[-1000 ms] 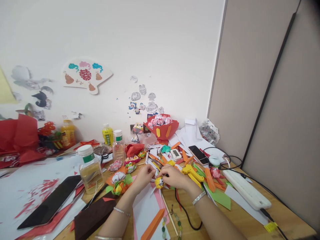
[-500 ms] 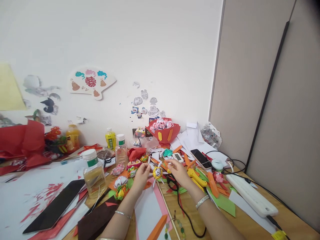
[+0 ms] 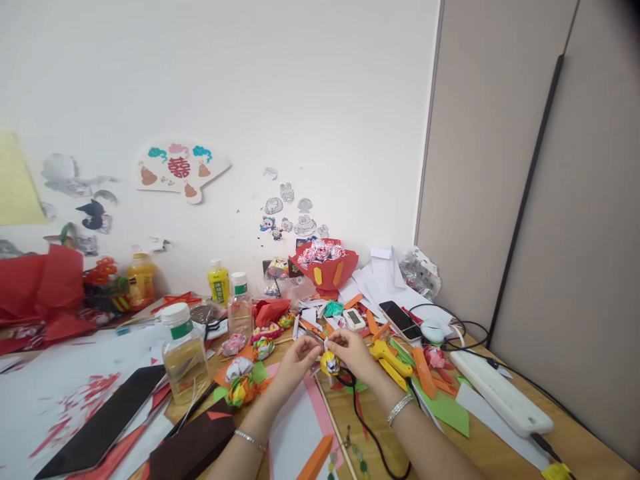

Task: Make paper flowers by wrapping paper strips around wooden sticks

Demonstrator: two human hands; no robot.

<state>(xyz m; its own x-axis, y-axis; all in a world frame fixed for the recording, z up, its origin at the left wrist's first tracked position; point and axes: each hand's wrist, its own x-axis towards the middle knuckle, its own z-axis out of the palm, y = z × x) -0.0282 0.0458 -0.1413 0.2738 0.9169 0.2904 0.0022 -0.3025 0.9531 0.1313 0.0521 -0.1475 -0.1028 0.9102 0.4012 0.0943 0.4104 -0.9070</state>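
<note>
The right hand [image 3: 345, 351] pinches, between thumb and fingertips, the top of one small yellow-and-white folded paper ball [image 3: 330, 363], which hangs just below those fingers and between the two hands. The left hand [image 3: 300, 359] is half curled beside it, thumb and forefinger drawn close; I cannot tell whether they grip anything. Each wrist carries one silvery bracelet. Below the hands lie one thin wooden stick [image 3: 331, 408] and one orange folded paper strip [image 3: 317, 459]. Right of the right hand rests one yellow plastic glue gun [image 3: 391, 358], with one long white power strip [image 3: 500, 390] farther right. Left of the left hand sit one crumpled white paper flower [image 3: 239, 369] and, touching it, one orange, yellow and green paper flower [image 3: 242, 391]. Farther left stand two clear, white-capped plastic bottles [image 3: 186, 370], then one flat black tablet [image 3: 103, 423]. Beyond the hands are one white timer [image 3: 354, 320], one black smartphone [image 3: 400, 320] and, near the wall, one red paper-wrapped bouquet [image 3: 325, 275] of pink-and-white flowers.
</note>
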